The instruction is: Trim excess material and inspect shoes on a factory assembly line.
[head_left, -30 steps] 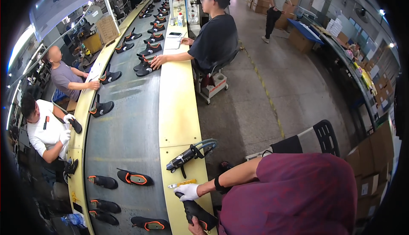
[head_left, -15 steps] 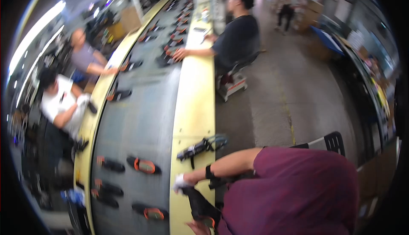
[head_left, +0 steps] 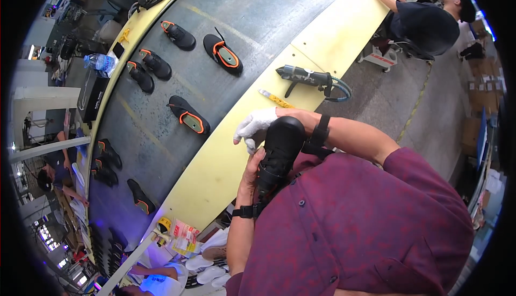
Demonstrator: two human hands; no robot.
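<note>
White knitted fabric covers the right hand (head_left: 257, 125), its fingers loosely curled beside the toe; whether they close on anything cannot be told, since the wrist side passes behind the shoe. The bare left hand (head_left: 252, 168) is clamped on the side of a black, rounded-toe shoe with strap-like bands across its upper (head_left: 281, 148), held toe-up in front of the wearer's maroon patterned shirt (head_left: 344, 226). Dark bands circle both wrists. Beyond the gloved hand, a slim yellow tool with a pale tip (head_left: 275, 98) lies on the cream-yellow ledge (head_left: 215, 178), near a black cylindrical hand tool with looped hoses (head_left: 303, 74). Past the ledge, a grey-blue belt (head_left: 140, 151) carries black shoes with orange-edged openings, the nearest (head_left: 188, 116) lying close to the ledge. Along the far edge stands a clear plastic bottle (head_left: 100, 61); at upper right sits a dark-shirted co-worker (head_left: 427, 24).
</note>
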